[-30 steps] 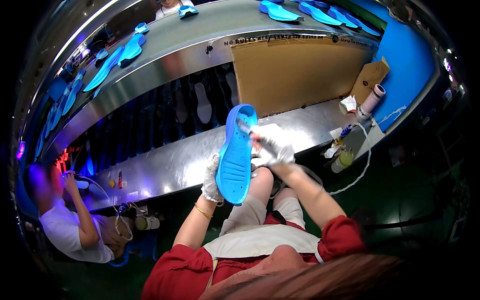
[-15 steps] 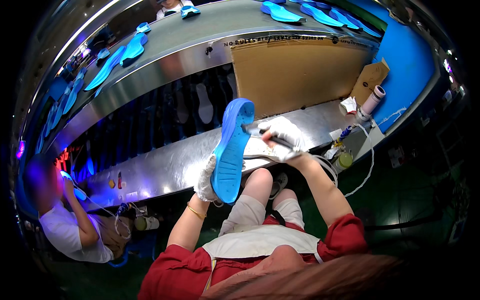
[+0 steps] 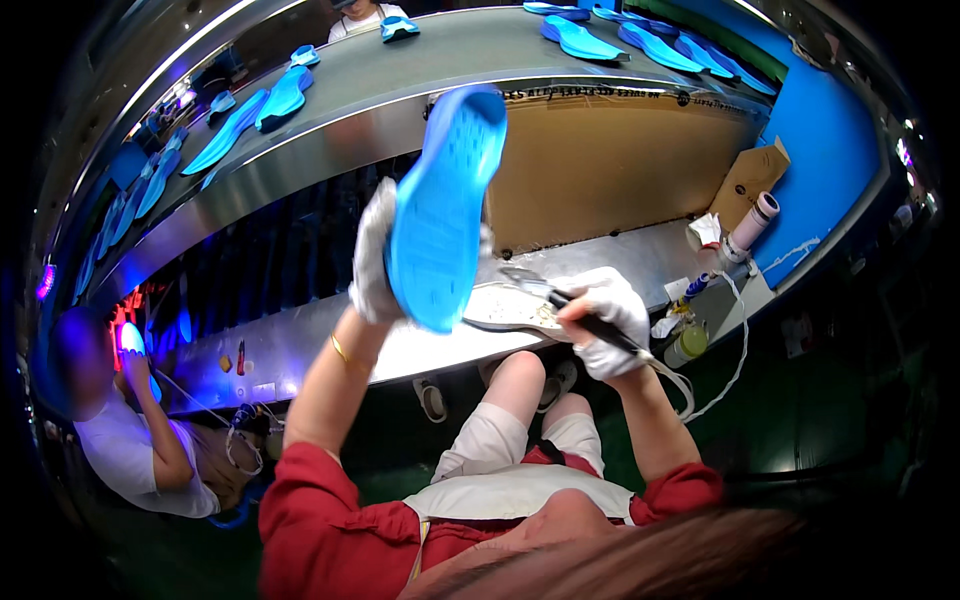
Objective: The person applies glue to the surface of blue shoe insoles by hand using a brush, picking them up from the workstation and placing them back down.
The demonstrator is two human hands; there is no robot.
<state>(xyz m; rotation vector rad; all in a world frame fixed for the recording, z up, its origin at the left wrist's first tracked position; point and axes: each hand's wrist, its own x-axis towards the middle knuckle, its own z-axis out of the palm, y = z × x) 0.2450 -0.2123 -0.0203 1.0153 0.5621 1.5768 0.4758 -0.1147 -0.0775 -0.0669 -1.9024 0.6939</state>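
My left hand [image 3: 374, 255], in a whitish glove, grips the heel-side edge of a blue shoe sole [image 3: 440, 225]. The sole is raised above the metal bench and stands tilted, its perforated inner face toward me. In my gloved right hand [image 3: 608, 318] is a black-handled, brush-like tool [image 3: 560, 297] with a flat grey tip. A white tube or cord trails from its rear end. The tip points at the sole but is apart from it. Below the tool, a pale sole-shaped piece [image 3: 500, 310] with specks lies on the bench. My left fingertips are partly hidden behind the sole.
A conveyor belt [image 3: 460, 50] carries several blue soles beyond the bench [image 3: 325, 345]. Cardboard [image 3: 620, 160] covers part of the bench back. A pink bottle [image 3: 754, 222] and a yellow-green container [image 3: 686, 346] stand at right. Another person [image 3: 150, 440] works at left.
My left hand has lifted the blue sole up and slightly left, turning its inner face more toward me. My right hand has moved right and down, drawing the tool's tip away from the sole.
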